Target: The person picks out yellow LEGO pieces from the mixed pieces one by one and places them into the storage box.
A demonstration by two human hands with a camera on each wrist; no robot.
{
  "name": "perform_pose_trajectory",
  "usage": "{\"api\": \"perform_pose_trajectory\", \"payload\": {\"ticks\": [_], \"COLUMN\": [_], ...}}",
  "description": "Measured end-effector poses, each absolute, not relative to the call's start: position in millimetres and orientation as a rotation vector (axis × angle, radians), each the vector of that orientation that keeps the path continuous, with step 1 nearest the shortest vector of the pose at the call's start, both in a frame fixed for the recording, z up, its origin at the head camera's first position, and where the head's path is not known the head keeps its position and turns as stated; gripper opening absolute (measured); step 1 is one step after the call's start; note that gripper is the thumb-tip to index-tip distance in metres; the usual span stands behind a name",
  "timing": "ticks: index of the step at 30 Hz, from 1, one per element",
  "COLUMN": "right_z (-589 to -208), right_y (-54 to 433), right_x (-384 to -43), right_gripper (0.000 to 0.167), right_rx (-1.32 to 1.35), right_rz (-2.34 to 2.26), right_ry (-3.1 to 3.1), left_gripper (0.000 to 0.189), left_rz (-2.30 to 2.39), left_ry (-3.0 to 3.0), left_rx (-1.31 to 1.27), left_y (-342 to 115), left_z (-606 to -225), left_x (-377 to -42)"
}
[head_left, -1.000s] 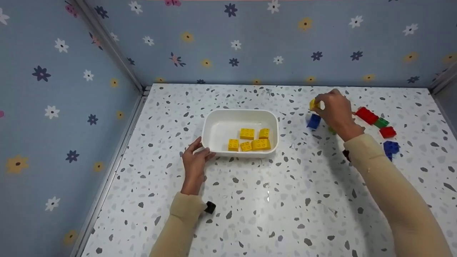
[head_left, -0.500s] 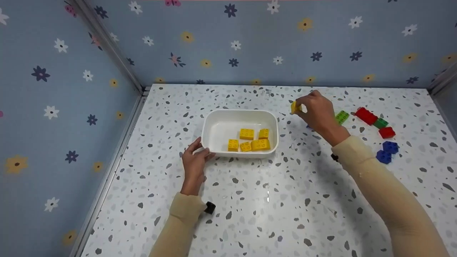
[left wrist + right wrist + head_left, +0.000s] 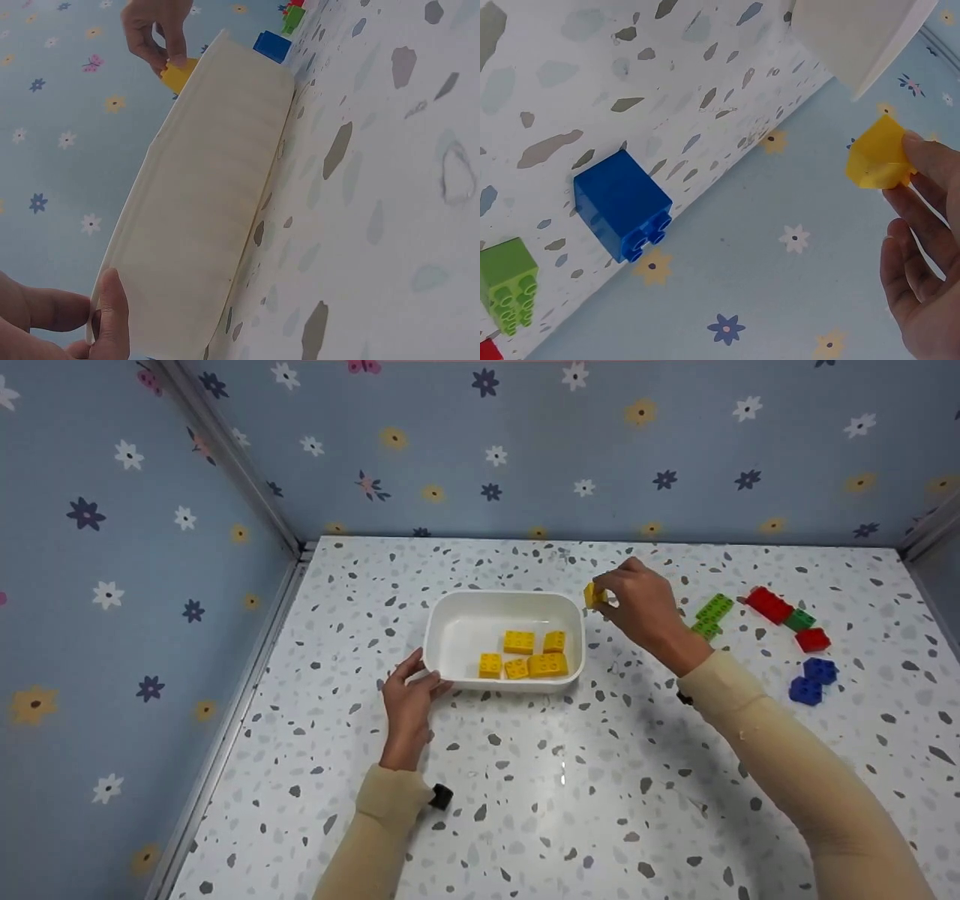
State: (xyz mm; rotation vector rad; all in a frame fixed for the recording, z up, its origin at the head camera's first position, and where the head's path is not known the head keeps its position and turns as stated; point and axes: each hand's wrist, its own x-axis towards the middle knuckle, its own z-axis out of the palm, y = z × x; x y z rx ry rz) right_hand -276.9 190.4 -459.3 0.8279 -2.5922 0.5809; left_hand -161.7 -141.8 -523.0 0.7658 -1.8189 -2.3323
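A white plastic tub (image 3: 504, 685) stands on the speckled table with several yellow toy bricks (image 3: 547, 664) in it, mostly in its right half. My left hand (image 3: 409, 701) holds the tub's near left corner; the left wrist view has thumb and finger pinching the rim. Between thumb and fingers, my right hand (image 3: 641, 604) pinches another yellow toy brick (image 3: 592, 595), raised just right of the tub's far right corner. A blue toy brick (image 3: 622, 199) lies on the table in the right wrist view; the right hand hides it from the head view.
Light green bricks (image 3: 714, 607) lie beyond the right forearm. Farther right are red bricks (image 3: 769, 604), a dark green one (image 3: 799, 619), a single red one (image 3: 812, 640) and blue ones (image 3: 806, 690). Flowered walls (image 3: 525, 465) bound the table at the back and left.
My right hand has carried the yellow brick leftward to near the tub's right rim, uncovering the light green bricks and the nearer blue one. The left hand and the tub stay put.
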Motion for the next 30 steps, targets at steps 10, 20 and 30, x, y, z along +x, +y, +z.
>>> {"api": "perform_pose_trajectory", "payload": {"ticks": [10, 20, 30], "right_z": [-458, -456, -461], "right_y": [172, 151, 134], "right_x": [-271, -264, -259], "right_gripper": [0.014, 0.018, 0.017], "right_rx": [0.873, 0.915, 0.966], "right_rz": [0.619, 0.622, 0.580], "right_ry": [-2.608, -2.641, -2.651], "left_gripper": [0.057, 0.057, 0.057], "left_rz": [-2.338, -2.334, -2.330], "left_ry": [-1.805, -1.804, -1.813], "left_rx": [0.723, 0.759, 0.775], "left_y": [-142, -141, -141], "left_z": [-521, -520, -523], "left_x": [-160, -162, -162]}}
